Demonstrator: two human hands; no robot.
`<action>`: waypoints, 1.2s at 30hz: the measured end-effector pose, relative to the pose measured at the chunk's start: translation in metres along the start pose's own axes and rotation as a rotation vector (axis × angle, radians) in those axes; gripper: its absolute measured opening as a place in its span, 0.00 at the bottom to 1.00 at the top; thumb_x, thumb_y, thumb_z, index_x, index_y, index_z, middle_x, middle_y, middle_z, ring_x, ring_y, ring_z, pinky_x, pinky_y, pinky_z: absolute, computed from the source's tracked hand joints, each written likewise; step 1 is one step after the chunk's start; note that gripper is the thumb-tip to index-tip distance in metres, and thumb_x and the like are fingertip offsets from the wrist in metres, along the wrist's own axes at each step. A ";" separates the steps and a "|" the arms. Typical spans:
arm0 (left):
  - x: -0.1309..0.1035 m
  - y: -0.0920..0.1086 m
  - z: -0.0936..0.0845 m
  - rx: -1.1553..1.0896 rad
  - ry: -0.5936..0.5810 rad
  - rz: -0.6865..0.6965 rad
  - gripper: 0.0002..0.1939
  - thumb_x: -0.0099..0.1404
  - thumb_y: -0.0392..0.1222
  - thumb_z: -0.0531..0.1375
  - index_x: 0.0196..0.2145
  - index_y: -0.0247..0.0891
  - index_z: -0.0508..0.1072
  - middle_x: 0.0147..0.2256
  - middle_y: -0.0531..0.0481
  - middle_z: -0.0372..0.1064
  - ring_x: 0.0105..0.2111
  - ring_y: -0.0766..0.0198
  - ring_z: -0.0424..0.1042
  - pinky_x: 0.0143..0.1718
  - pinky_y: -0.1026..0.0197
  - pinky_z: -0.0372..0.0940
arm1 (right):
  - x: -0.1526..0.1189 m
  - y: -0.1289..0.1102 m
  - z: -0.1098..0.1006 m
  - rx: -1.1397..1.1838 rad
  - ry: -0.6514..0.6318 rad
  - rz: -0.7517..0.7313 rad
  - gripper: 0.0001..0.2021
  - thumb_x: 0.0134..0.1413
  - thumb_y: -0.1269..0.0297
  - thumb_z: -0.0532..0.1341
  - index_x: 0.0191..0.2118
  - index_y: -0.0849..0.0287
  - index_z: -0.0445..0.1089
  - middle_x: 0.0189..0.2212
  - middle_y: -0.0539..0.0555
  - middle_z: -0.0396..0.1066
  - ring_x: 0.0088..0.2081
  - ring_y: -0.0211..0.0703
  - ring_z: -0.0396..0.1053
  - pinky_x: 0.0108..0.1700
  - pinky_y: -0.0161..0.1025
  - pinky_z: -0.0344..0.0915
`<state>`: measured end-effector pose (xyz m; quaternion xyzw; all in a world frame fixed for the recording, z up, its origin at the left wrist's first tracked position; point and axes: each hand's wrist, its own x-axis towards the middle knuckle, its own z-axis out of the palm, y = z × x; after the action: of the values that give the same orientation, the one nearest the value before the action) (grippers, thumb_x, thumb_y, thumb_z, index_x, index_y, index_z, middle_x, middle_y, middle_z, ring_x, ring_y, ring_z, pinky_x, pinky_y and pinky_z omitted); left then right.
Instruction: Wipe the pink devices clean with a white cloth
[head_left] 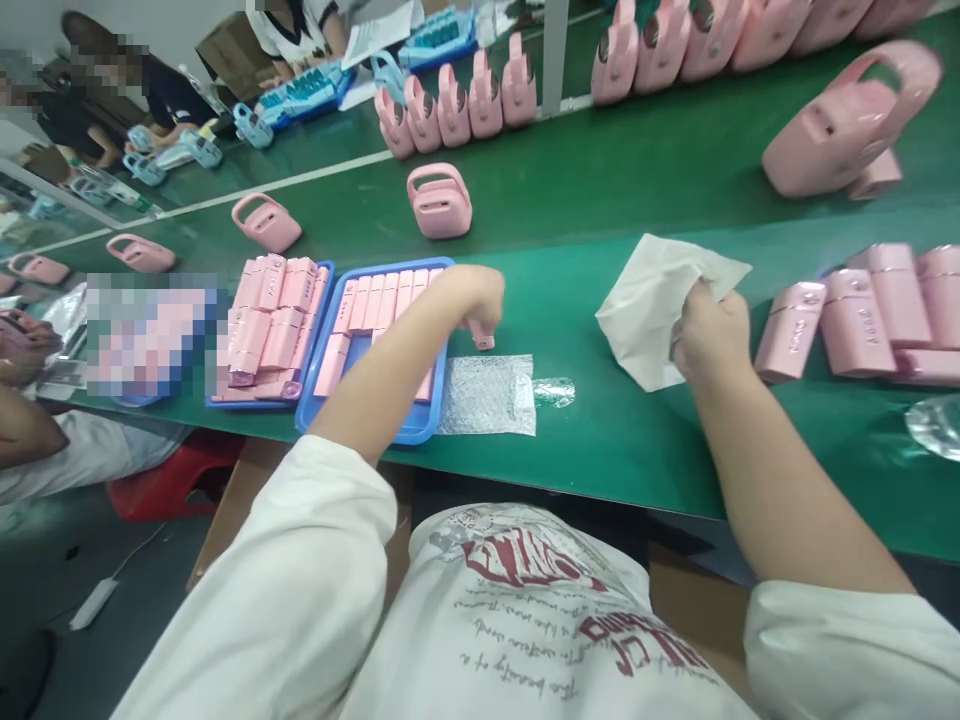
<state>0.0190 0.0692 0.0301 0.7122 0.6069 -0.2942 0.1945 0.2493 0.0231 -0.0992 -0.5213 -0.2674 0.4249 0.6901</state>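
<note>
My left hand [482, 293] is closed around a small pink block-shaped piece [482, 336], whose lower end shows beneath the fingers. It hangs over the green table, just right of a blue tray [431, 430] with pink rectangular pieces [382, 300] laid in rows. Pinched in my right hand [716, 328] is a white cloth [645, 310], spread and creased, held above the table. Between my arms, a bubble-wrap pouch [487, 395] lies flat beside the tray, with a clear plastic strip [555, 392] at its right end.
Left stands a second blue tray [327, 290] heaped with pink pieces. Larger pink units [859, 320] sit at the right, near a clear round object [934, 425]. Pink handled cases [441, 205] line the table's far side. Co-workers sit left and across; a red stool [161, 485] is below left.
</note>
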 end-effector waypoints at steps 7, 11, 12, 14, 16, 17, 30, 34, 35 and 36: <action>-0.060 -0.095 0.079 -1.185 0.274 0.289 0.23 0.54 0.55 0.64 0.38 0.31 0.73 0.34 0.42 0.74 0.25 0.67 0.71 0.22 0.67 0.62 | -0.018 -0.008 0.032 0.170 -0.024 0.216 0.04 0.51 0.75 0.57 0.32 0.65 0.69 0.32 0.54 0.73 0.30 0.40 0.72 0.34 0.37 0.72; -0.080 -0.083 0.128 -1.617 0.285 0.479 0.23 0.56 0.55 0.63 0.40 0.32 0.69 0.32 0.43 0.74 0.19 0.70 0.69 0.15 0.70 0.57 | -0.054 -0.016 0.072 0.129 -0.144 0.160 0.04 0.53 0.68 0.58 0.33 0.60 0.70 0.32 0.53 0.73 0.31 0.41 0.72 0.36 0.40 0.73; -0.082 -0.077 0.135 -1.670 0.282 0.507 0.23 0.57 0.55 0.63 0.40 0.32 0.68 0.32 0.44 0.74 0.18 0.70 0.68 0.14 0.70 0.56 | -0.067 -0.020 0.083 0.100 -0.212 0.136 0.04 0.52 0.66 0.60 0.32 0.59 0.71 0.32 0.52 0.73 0.32 0.42 0.73 0.38 0.41 0.73; -0.084 -0.068 0.141 -1.747 0.269 0.555 0.23 0.56 0.55 0.64 0.39 0.32 0.67 0.30 0.45 0.74 0.17 0.71 0.67 0.13 0.70 0.55 | -0.093 -0.028 0.104 -0.002 -0.453 0.041 0.04 0.49 0.64 0.63 0.31 0.57 0.74 0.32 0.52 0.74 0.36 0.44 0.73 0.42 0.43 0.72; -0.084 -0.064 0.141 -1.801 0.253 0.596 0.24 0.55 0.56 0.64 0.37 0.33 0.65 0.28 0.47 0.73 0.15 0.71 0.65 0.11 0.70 0.52 | -0.113 -0.032 0.120 -0.145 -0.750 -0.161 0.09 0.49 0.65 0.63 0.39 0.54 0.76 0.39 0.52 0.75 0.45 0.47 0.72 0.51 0.46 0.68; -0.083 -0.063 0.140 -1.821 0.252 0.607 0.24 0.56 0.57 0.64 0.37 0.34 0.64 0.27 0.48 0.73 0.14 0.72 0.64 0.10 0.70 0.51 | -0.119 -0.032 0.127 -0.212 -0.856 -0.276 0.14 0.50 0.66 0.62 0.44 0.51 0.75 0.44 0.52 0.74 0.49 0.48 0.70 0.54 0.47 0.66; -0.053 -0.084 0.157 -2.188 0.298 0.525 0.22 0.57 0.53 0.62 0.38 0.31 0.65 0.25 0.48 0.70 0.13 0.72 0.62 0.11 0.70 0.50 | -0.087 0.005 0.176 -0.610 -0.692 -0.567 0.16 0.39 0.76 0.55 0.33 0.57 0.77 0.32 0.51 0.76 0.36 0.46 0.73 0.38 0.38 0.66; -0.052 -0.095 0.162 -2.487 0.393 0.514 0.18 0.60 0.53 0.60 0.31 0.32 0.67 0.24 0.49 0.69 0.13 0.73 0.61 0.12 0.71 0.51 | -0.006 -0.012 0.216 -0.684 -0.422 -0.574 0.11 0.41 0.79 0.52 0.28 0.62 0.70 0.25 0.51 0.69 0.32 0.42 0.66 0.37 0.37 0.61; -0.054 -0.096 0.163 -2.538 0.384 0.556 0.19 0.60 0.54 0.60 0.30 0.32 0.67 0.24 0.49 0.68 0.13 0.74 0.61 0.12 0.71 0.51 | 0.018 -0.019 0.229 -0.693 -0.345 -0.573 0.10 0.46 0.78 0.51 0.28 0.63 0.68 0.25 0.50 0.67 0.31 0.40 0.64 0.37 0.37 0.61; -0.055 -0.098 0.165 -2.581 0.363 0.606 0.20 0.60 0.55 0.60 0.29 0.32 0.67 0.25 0.49 0.69 0.13 0.74 0.60 0.11 0.71 0.50 | 0.040 -0.025 0.243 -0.704 -0.286 -0.572 0.10 0.51 0.77 0.49 0.28 0.62 0.66 0.25 0.49 0.65 0.30 0.39 0.63 0.37 0.37 0.61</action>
<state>-0.1121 -0.0585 -0.0496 0.1544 0.2849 0.6384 0.6981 0.0793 0.1754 -0.0021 -0.5651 -0.6203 0.1690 0.5170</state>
